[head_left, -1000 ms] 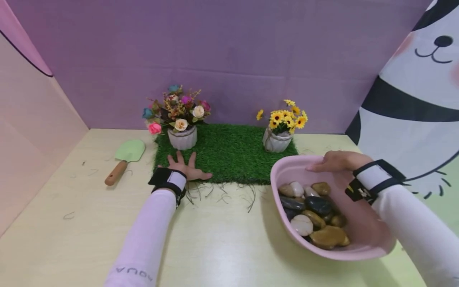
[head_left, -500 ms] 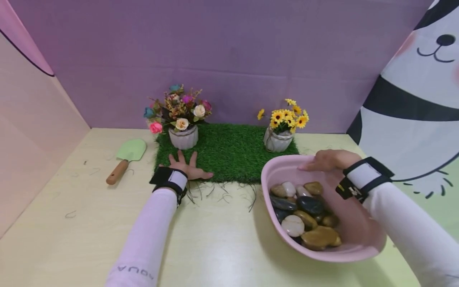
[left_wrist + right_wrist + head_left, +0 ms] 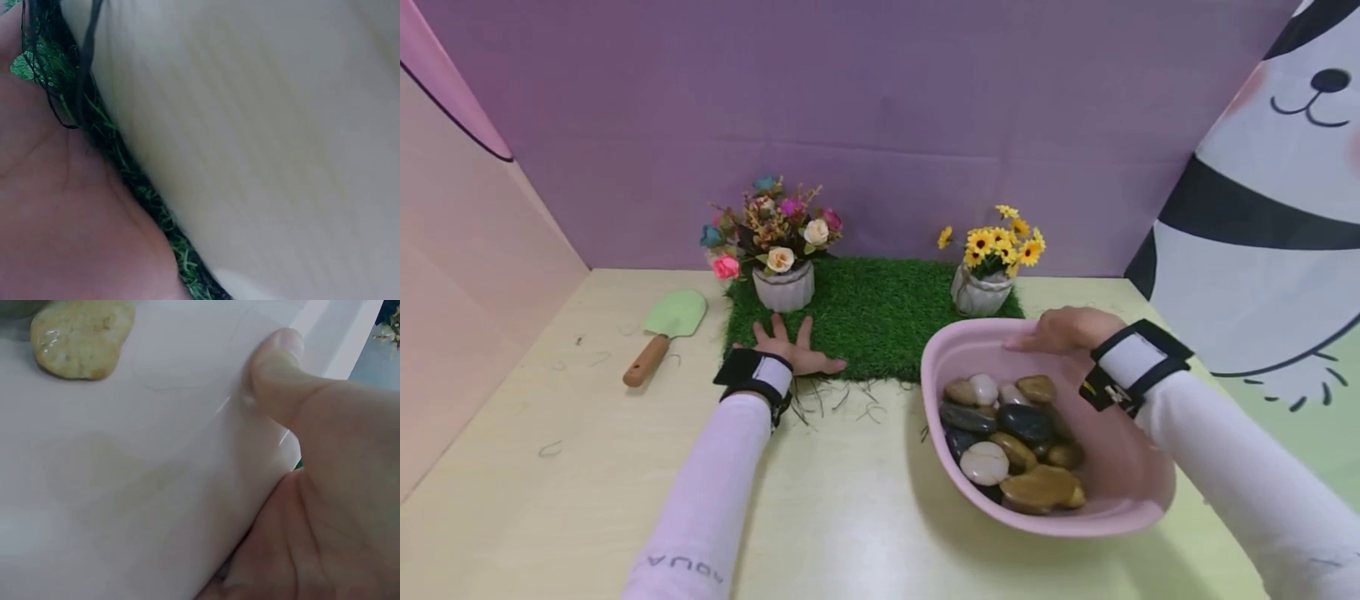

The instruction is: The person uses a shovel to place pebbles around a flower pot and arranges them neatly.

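Observation:
With its thumb inside the rim and the palm against the outer wall, my right hand (image 3: 1063,329) grips a pink plastic basin (image 3: 1123,467). The basin is tilted and holds several smooth pebbles (image 3: 1015,425), black, brown and white. In the right wrist view the thumb (image 3: 278,381) presses the inner wall, near a yellowish pebble (image 3: 81,337). My left hand (image 3: 790,354) rests with spread fingers on the front left of a green artificial grass mat (image 3: 887,317). The left wrist view shows the palm (image 3: 81,212) along the mat's edge.
On the mat stand a pot of mixed flowers (image 3: 784,287) at the left and a pot of yellow flowers (image 3: 981,292) at the right. A green trowel (image 3: 658,337) with a wooden handle lies left of the mat. A purple backdrop (image 3: 880,125) rises behind the table.
My right hand has moved the basin of pebbles to the left, and its rim now overlaps the mat's front right corner in view. My left hand has stayed in place.

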Demonstrator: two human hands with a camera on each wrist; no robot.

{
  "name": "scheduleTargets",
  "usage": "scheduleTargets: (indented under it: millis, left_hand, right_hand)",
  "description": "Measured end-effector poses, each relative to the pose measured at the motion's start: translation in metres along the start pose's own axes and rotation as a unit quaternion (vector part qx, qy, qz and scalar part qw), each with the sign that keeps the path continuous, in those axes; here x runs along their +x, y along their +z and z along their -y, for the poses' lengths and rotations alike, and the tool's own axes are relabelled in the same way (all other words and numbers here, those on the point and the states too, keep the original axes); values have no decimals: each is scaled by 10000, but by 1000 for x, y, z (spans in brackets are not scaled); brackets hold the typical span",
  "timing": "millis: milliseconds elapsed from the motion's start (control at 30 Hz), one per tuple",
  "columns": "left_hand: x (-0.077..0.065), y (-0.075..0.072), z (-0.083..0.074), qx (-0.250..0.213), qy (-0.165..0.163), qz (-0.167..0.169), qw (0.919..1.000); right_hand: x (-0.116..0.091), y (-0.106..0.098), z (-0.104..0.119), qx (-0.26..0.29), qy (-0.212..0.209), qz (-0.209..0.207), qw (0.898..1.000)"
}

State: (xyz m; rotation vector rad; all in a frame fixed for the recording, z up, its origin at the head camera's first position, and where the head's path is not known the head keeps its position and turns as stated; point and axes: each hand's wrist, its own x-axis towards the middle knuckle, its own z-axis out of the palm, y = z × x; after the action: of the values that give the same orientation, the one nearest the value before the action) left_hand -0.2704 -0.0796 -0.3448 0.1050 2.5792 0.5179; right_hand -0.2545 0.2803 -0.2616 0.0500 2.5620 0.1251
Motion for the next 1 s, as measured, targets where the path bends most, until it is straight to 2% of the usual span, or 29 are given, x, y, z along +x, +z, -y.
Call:
scheduleTargets:
  millis: [233, 467, 700, 1000]
  left_hand:
    - [-2, -2, 1, 150, -34, -26, 9999]
    - [-2, -2, -1, -80, -6, -59, 10000]
    - [-3, -7, -4, 206, 43, -87, 9997]
    - [-3, -3, 0, 118, 62, -143, 9998]
  right_hand:
    - [5, -4, 25, -237, 104, 11, 9997]
    - [7, -9, 45, -234, 52, 121, 9996]
    - [11, -15, 57, -288, 131, 59, 9995]
    - [11, -13, 67, -207, -97, -44, 9997]
